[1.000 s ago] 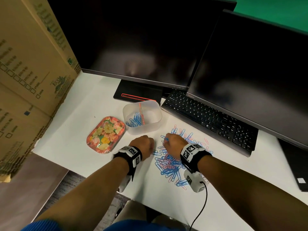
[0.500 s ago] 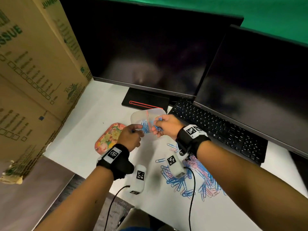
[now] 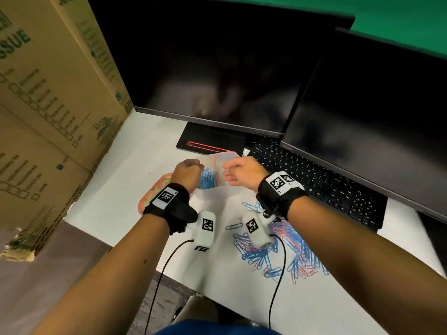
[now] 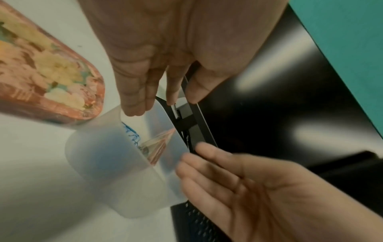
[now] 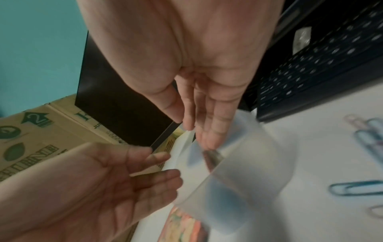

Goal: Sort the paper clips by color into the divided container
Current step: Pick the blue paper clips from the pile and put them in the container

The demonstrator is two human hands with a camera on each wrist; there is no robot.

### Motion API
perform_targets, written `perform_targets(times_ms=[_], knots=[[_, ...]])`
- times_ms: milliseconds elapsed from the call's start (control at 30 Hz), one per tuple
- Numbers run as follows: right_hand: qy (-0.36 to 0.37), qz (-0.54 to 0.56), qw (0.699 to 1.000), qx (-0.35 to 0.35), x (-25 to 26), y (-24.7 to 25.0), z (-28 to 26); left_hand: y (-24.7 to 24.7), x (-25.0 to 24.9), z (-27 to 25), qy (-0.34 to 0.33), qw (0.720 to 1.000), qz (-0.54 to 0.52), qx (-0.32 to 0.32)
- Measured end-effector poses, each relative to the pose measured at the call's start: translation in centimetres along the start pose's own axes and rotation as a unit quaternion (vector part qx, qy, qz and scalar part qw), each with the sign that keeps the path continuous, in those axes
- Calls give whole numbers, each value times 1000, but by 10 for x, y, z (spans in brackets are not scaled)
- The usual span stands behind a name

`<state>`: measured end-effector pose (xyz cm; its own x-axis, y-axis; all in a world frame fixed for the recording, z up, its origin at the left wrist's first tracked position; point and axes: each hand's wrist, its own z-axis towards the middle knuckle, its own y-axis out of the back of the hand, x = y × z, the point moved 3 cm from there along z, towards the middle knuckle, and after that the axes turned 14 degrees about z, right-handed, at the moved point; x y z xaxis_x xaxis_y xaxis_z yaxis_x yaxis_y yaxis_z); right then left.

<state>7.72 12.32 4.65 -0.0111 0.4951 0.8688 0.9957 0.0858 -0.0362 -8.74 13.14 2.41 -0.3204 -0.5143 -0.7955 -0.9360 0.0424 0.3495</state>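
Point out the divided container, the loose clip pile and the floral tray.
divided container (image 3: 227, 157): head view, far rim.
loose clip pile (image 3: 256, 255): head view, blue clips, left part.
floral tray (image 4: 51, 78): left wrist view, patterned top.

Head view: I look steeply down and forward from above the desk, both forearms reaching toward 12 o'clock, monitors at 12 to 2. Left wrist view: very close, looking along the left hand down at the translucent container; right hand enters at 4 o'clock. Right wrist view: equally close, along the palm; left hand at 8 o'clock. All three views share the container; the head and left wrist views also share the floral tray.
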Motion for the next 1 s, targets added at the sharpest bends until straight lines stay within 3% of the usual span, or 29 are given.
perform_targets(times_ms=[133,267,467,633,767,1000], knots=[[-14,-18,999,-41,-26,46,-25,-12,5,-20,-130,983,119,-40],[20,-242,966,-87,-63,87,-51,-47,25,-47,-257,912,313,66],[-2,-342,937,-74,-112,108,-88,-92,69,-43,-246,787,547,144],[-25,-373,923,-87,-140,118,-100,-104,76,-40,-241,741,610,144],[-45,-386,915,-104,-157,109,-101,-105,75,-40,-242,752,599,129],[-53,-330,932,-141,-162,99,-96,-100,71,-47,-228,850,459,119]])
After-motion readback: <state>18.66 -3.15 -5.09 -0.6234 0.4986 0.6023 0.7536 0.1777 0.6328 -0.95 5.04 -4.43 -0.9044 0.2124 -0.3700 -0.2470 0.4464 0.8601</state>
